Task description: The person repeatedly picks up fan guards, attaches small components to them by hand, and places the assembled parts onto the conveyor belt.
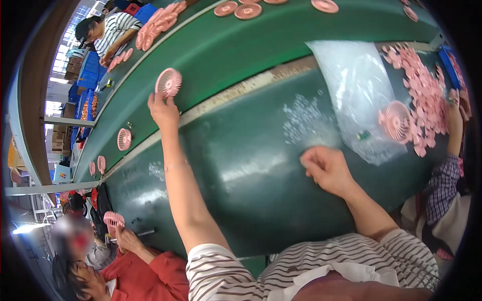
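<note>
A glossy green workbench (pixel 236 210) adjoins a smooth green belt (pixel 231 65) in a busy workshop. Nearest, the right hand (pixel 329 169) is curled closed; whether it hides anything I cannot tell. Just beyond, clear bits (pixel 304 118) lie loose, probably for easy picking, beside a crinkled plastic bag (pixel 349 75). Farther left, the left hand (pixel 164 112) grips a round, slatted pink cover (pixel 171 83) over the belt, seemingly by its rim to spare the ribs.

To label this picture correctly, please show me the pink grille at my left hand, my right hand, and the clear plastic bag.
Pink grille (pixel 169 82), head view: slatted middle.
Right hand (pixel 328 169), head view: middle of the hand.
Clear plastic bag (pixel 354 93), head view: middle of its sheet.
</note>
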